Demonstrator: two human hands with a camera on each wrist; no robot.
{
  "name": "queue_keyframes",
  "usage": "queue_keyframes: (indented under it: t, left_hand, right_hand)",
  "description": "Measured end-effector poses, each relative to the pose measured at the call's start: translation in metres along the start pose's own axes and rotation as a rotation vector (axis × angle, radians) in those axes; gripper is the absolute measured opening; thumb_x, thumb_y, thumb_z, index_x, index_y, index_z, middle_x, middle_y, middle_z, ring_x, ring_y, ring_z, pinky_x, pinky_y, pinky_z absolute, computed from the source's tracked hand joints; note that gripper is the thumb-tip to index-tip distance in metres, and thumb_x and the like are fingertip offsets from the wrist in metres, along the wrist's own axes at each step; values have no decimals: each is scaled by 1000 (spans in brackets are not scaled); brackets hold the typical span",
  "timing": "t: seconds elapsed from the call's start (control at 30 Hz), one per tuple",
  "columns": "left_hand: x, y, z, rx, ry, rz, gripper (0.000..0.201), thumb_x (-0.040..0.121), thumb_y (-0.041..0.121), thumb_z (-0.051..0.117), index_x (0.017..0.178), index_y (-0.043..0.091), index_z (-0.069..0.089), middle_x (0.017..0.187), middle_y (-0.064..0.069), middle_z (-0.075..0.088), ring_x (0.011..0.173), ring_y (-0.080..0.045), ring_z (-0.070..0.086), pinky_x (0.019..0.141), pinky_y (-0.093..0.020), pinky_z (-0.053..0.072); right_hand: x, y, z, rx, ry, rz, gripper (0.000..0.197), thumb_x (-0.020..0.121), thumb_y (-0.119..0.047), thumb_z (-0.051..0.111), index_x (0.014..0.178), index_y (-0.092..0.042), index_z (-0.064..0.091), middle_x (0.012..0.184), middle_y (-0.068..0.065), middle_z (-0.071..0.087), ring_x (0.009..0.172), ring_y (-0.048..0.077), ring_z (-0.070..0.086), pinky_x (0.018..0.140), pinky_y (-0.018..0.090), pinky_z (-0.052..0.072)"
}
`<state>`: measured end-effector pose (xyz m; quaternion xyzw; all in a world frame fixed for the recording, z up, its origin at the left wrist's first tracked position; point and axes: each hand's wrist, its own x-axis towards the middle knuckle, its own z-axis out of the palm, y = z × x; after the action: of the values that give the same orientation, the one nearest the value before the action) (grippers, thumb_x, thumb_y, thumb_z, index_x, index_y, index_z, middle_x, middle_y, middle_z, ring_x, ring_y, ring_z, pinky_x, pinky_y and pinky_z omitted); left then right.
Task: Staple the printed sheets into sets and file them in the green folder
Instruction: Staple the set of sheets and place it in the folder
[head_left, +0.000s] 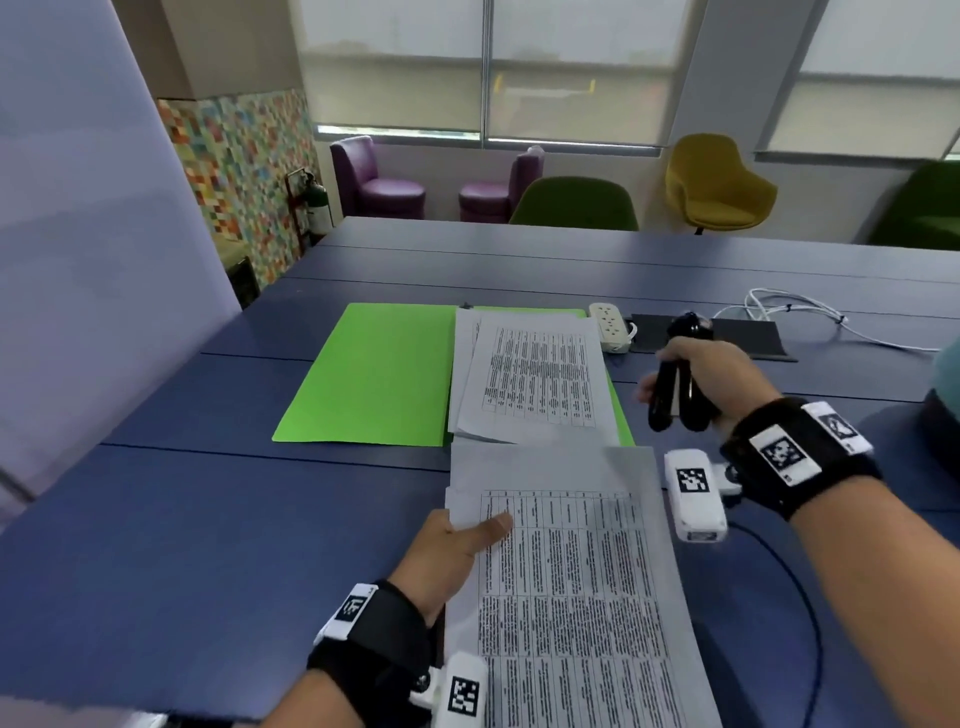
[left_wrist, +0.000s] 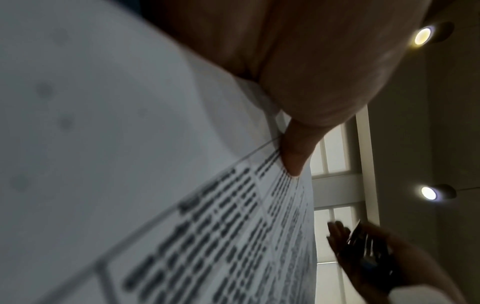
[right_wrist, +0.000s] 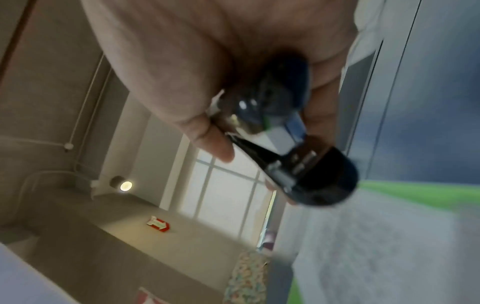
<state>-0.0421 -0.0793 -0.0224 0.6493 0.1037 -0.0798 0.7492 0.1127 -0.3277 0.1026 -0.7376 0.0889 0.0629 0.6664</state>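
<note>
My left hand (head_left: 457, 540) pinches a set of printed sheets (head_left: 566, 587) by its upper left edge, thumb on top, and holds it above the blue table near me. The left wrist view shows that thumb (left_wrist: 293, 156) pressed on the printed sheets (left_wrist: 182, 205). My right hand (head_left: 701, 374) grips a black stapler (head_left: 675, 389) to the right of the sheets, its nose pointing down toward me. In the right wrist view the stapler (right_wrist: 298, 164) lies between thumb and fingers. The green folder (head_left: 374, 374) lies open on the table, with a stack of printed sheets (head_left: 535, 374) on its right half.
A white power strip (head_left: 610, 325), a dark mat (head_left: 737, 338) and white cables (head_left: 800, 312) lie behind my right hand. Green, yellow and purple chairs stand beyond the blue table (head_left: 260, 519). A pale partition (head_left: 78, 260) rises at the left.
</note>
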Motion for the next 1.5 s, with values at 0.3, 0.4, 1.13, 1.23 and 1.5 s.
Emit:
queue_keyframes:
  t: [0.3, 0.4, 1.13, 1.23, 1.5]
  left_hand:
    - [-10, 3, 11, 231, -80, 146, 36, 91, 36, 62, 64, 13, 69, 49, 19, 35, 43, 0, 37, 56, -14, 37]
    - [-7, -1, 8, 250, -35, 135, 46, 91, 37, 64, 52, 19, 47, 49, 9, 21, 40, -8, 17, 45, -19, 22]
    - [9, -12, 5, 121, 105, -57, 44, 92, 59, 47, 97, 15, 51, 89, 5, 53, 79, -4, 50, 74, -25, 40]
    - [13, -17, 4, 118, 64, -8, 47, 89, 62, 52, 78, 17, 45, 61, 3, 38, 53, -7, 36, 56, -26, 30]
    - [11, -20, 3, 117, -34, 107, 55, 98, 44, 48, 98, -8, 65, 98, -17, 72, 79, -19, 61, 74, -30, 45]
  right_hand:
    - [-5, -15, 132, -432, -412, 181, 33, 92, -24, 64, 108, 1, 49, 101, 29, 72, 76, 39, 69, 92, 60, 53]
    - [-13, -7, 150, -558, -519, 217, 29, 93, -27, 61, 97, -3, 45, 100, 28, 72, 72, 37, 67, 82, 48, 59]
    - [-36, 26, 138, -450, -336, -110, 19, 88, -24, 68, 77, -10, 60, 68, 6, 57, 58, 20, 53, 57, 26, 41]
    - [-42, 32, 151, -456, -365, -167, 25, 87, -23, 68, 68, -16, 54, 63, 1, 53, 56, 18, 47, 58, 27, 37]
    - [-47, 37, 171, -307, -377, -181, 28, 87, -15, 64, 64, -16, 49, 51, -3, 50, 40, 14, 50, 50, 25, 41]
